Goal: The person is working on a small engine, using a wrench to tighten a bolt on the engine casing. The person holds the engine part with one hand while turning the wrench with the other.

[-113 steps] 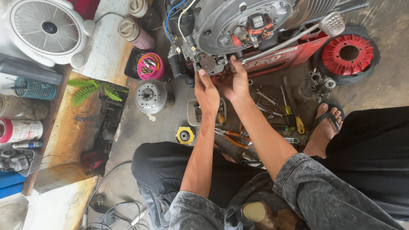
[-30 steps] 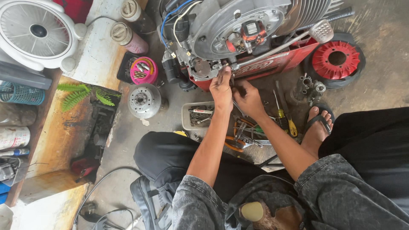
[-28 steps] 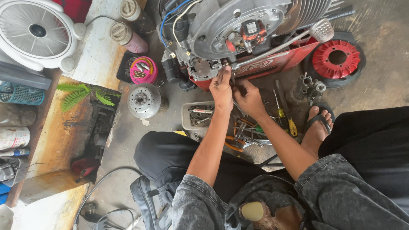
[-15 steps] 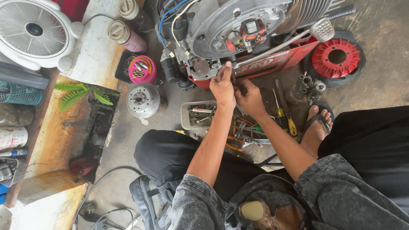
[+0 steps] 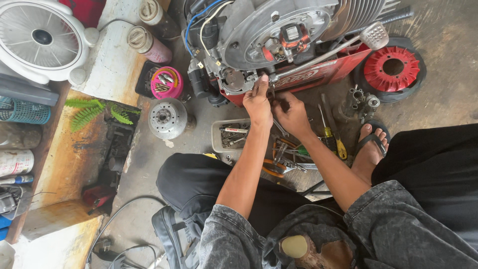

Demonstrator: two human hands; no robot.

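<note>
Grey cast metal fills the top of the head view: a small engine (image 5: 279, 40) lies on a red stand (image 5: 328, 74) on the concrete floor (image 5: 443, 99), its side cover off so the round plate and copper-wound coil show. The red finned fan wheel (image 5: 394, 68) and a grey round rotor (image 5: 168, 118) lie apart on the floor, so the engine looks well stripped down, with work still under way at its lower edge. The left hand (image 5: 258, 99) pinches its fingers closed on a small part at that edge; what the part is I cannot tell. The right hand (image 5: 291, 113) is curled just beside it, touching the same spot, and whether it holds anything is hidden. A tray of small parts (image 5: 230, 135) and loose screwdrivers (image 5: 331, 137) lie below the hands. At the left, two cans (image 5: 144, 40) stand near a white fan (image 5: 42, 40), a pink tub (image 5: 167, 82) holds screws, and a white labelled can (image 5: 15, 163) lies on a shelf.
</note>
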